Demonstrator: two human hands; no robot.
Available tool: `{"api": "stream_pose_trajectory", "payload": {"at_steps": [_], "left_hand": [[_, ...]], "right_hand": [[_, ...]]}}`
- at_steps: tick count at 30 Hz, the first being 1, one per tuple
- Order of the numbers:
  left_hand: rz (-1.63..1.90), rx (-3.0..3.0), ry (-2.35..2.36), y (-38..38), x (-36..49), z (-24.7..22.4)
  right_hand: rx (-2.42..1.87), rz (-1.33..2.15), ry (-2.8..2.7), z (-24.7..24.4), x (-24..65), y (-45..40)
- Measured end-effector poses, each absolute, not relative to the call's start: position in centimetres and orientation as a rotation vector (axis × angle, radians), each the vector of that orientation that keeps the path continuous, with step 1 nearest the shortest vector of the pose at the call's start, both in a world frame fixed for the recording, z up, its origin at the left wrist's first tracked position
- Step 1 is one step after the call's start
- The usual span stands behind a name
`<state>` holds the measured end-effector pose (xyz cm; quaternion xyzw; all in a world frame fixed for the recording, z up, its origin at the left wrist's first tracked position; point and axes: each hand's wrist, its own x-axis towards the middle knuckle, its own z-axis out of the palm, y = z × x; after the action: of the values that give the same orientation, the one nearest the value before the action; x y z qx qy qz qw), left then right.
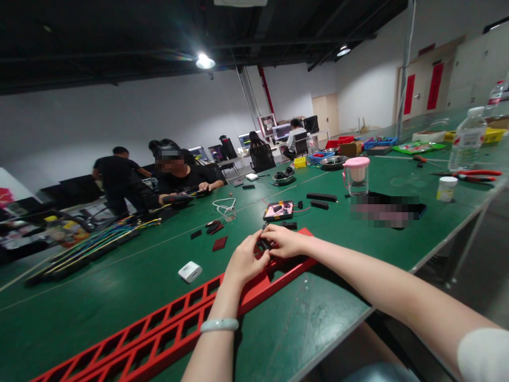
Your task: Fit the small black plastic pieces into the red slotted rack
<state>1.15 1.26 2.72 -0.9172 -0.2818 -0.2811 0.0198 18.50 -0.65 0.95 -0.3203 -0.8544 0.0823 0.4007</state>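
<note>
a lamp (pixel 205 61) flares under the dim ceiling (pixel 139 32); left edge seemingly blurred.

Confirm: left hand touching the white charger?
Apart. The head view shows a strip of green tabletop between the left hand and the white charger.

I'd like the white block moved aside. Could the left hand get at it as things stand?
Probably yes: the white block lies uncovered on the green table, near the left hand, with nothing tall between. That hand seems busy with a small dark part, though.
</note>
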Motion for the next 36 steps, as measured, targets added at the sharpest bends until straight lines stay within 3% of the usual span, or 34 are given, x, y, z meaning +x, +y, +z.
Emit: {"api": "stream_pose_trajectory", "payload": {"at_steps": [36], "left_hand": [[-0.884,-2.795,-0.918,1.1,0.5,2.5]], "right_hand": [[-0.988,0.286,-2.313,0.7,19.9,-0.9]]}}
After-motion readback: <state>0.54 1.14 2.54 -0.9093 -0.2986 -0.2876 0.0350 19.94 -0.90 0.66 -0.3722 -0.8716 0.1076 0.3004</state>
